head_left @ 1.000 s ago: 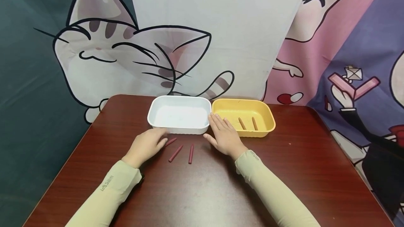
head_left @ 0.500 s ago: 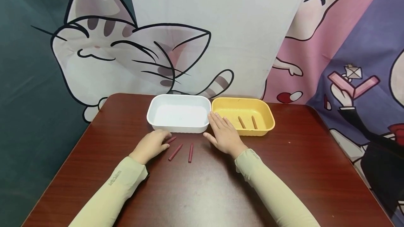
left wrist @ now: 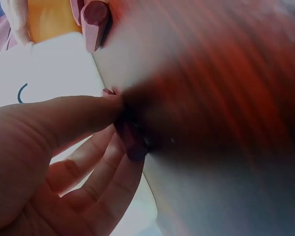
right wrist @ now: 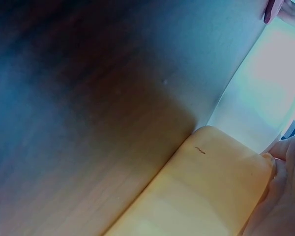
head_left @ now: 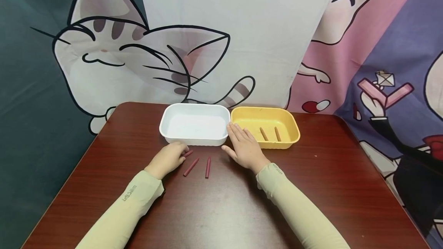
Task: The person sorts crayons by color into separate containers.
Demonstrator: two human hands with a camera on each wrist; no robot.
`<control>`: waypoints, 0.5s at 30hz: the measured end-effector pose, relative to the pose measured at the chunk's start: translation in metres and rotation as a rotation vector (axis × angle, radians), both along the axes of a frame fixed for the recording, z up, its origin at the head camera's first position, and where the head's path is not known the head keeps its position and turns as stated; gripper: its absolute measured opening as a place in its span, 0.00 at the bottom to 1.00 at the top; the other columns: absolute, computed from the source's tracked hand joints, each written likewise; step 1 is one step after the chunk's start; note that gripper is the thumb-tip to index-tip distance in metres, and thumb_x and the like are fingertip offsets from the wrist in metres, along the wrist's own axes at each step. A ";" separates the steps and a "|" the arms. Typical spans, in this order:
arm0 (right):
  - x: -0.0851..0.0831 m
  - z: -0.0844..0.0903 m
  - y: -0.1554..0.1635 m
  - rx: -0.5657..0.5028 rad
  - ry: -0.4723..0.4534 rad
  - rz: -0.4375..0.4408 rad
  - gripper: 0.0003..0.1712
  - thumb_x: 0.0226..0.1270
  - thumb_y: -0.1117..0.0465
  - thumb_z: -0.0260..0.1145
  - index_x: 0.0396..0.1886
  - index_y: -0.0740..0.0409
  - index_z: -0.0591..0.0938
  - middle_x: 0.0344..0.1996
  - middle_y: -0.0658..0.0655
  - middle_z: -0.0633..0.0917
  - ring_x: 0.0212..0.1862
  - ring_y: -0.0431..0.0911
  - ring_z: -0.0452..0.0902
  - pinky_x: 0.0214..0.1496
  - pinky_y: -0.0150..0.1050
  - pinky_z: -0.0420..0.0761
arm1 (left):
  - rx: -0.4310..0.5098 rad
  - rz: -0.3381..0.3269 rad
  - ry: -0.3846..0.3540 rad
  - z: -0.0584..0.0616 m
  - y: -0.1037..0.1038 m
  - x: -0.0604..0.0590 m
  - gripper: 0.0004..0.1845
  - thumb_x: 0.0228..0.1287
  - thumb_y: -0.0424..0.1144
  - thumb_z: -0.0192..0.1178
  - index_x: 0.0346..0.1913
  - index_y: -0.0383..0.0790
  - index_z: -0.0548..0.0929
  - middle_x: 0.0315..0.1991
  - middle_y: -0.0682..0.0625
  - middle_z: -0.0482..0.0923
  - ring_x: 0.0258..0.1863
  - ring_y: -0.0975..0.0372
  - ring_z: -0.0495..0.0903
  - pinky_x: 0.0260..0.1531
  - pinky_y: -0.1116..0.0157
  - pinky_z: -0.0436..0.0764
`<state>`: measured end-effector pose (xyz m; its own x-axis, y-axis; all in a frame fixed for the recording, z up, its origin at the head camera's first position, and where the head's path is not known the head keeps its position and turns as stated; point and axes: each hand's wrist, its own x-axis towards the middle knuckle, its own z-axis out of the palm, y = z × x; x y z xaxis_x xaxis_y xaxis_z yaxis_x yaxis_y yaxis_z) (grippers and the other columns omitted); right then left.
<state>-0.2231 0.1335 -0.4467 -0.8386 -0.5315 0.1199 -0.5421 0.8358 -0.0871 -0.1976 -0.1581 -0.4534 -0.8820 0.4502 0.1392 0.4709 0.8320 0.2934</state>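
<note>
Left hand (head_left: 167, 159) curled, fingertips pinching a short maroon crayon-like stick (head_left: 188, 153) on the dark red wooden table (head_left: 221, 210), just before the white rectangular plastic tray (head_left: 195, 140); two more maroon sticks (head_left: 199, 166) lying just beside; right hand (head_left: 244, 147) flat, fingers straight — touching the yellow plastic tray (head_left: 288, 141).
</note>
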 end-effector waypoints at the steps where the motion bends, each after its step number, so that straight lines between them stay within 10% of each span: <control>1: 0.000 0.000 0.000 -0.001 -0.001 -0.001 0.44 0.81 0.38 0.48 0.81 0.62 0.53 0.81 0.59 0.54 0.81 0.53 0.46 0.80 0.54 0.50 | 0.002 -0.005 0.003 0.000 0.000 0.000 0.09 0.58 0.25 0.68 0.42 0.32 0.85 0.35 0.44 0.82 0.38 0.53 0.82 0.43 0.54 0.83; 15: -0.001 -0.003 -0.001 -0.006 0.004 -0.007 0.45 0.80 0.37 0.48 0.82 0.61 0.53 0.81 0.58 0.53 0.81 0.52 0.45 0.80 0.54 0.50 | 0.198 0.037 -0.171 0.008 -0.016 -0.001 0.10 0.60 0.26 0.59 0.44 0.36 0.84 0.38 0.47 0.84 0.40 0.57 0.83 0.45 0.53 0.83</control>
<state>-0.2243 0.1326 -0.4497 -0.8419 -0.5246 0.1266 -0.5364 0.8391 -0.0904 -0.1989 -0.1737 -0.4456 -0.9158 0.3955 0.0693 0.3706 0.7663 0.5248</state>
